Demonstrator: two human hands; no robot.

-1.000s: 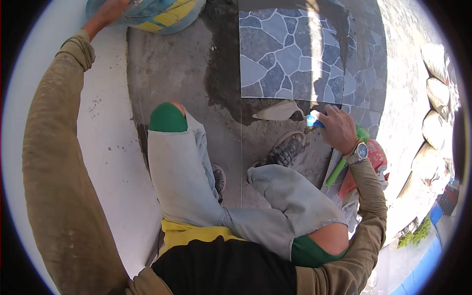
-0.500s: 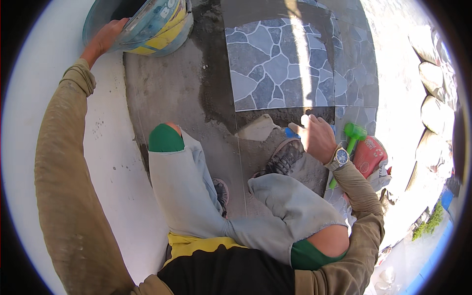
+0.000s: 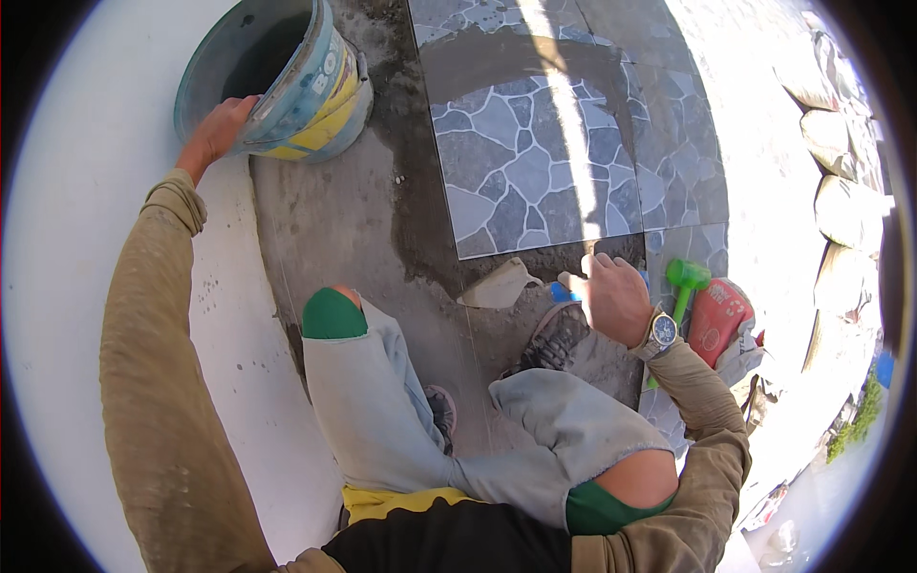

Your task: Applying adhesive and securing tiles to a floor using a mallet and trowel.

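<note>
The person's left hand [image 3: 224, 126] is hooked over the near rim of a bucket [image 3: 330, 100], fingers together and closed on the edge. The right hand [image 3: 616, 298] is curled round the blue handle of a trowel [image 3: 499, 285], with blue showing on either side of the fist; how far the fingertips wrap underneath I can't honestly say, since the back of the hand hides them.

The trowel's blade points left out of that fist, a pale, dusty, pointed plate low over the rough floor, just below the near edge of a large tile [image 3: 530, 172]. The bucket is over at the upper left, tilted so its dark mouth leans to the left hand, its plastic wall a scuffed blue-grey with a yellow band.

The tile is patterned like crazy paving, irregular grey and bluish stones divided by pale lines, with a grey smear curving over its far part and a bright stripe of sunlight down it. Beside its left edge runs a dark, damp-looking strip [image 3: 413, 210], grainy against the smoother concrete. Right of the watch-wearing wrist lie a bright green mallet [image 3: 688, 276] and a crumpled red bag [image 3: 718, 320], side by side.
</note>
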